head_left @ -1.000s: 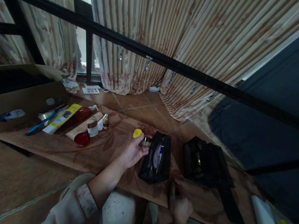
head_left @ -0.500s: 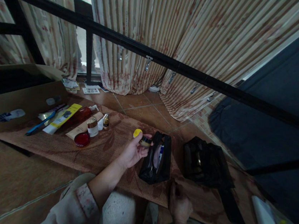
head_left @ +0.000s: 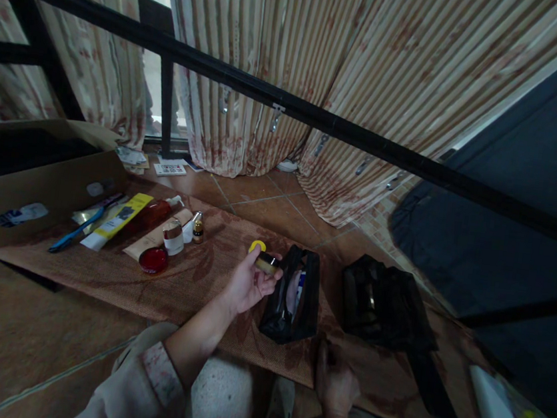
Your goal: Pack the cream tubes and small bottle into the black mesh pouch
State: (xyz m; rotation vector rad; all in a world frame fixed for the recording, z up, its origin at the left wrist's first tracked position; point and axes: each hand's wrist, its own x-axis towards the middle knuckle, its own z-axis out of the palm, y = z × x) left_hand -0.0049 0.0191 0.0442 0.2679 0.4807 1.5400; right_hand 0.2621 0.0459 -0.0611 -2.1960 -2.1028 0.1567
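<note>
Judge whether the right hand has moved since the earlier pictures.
No: the right hand shows no visible shift against the near edge of the cloth-covered table.

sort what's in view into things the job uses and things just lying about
Likely in use:
small round dark-topped jar, in the left hand
open black mesh pouch beside that hand

Apparently just lying about:
printed white card on the floor
smooth white rectangular object

Free lane over brown patterned cloth (head_left: 204, 281) between flat round red container (head_left: 153, 260) and left hand (head_left: 246, 284); boxy black mesh pouch (head_left: 308, 303) blocks rightward.
</note>
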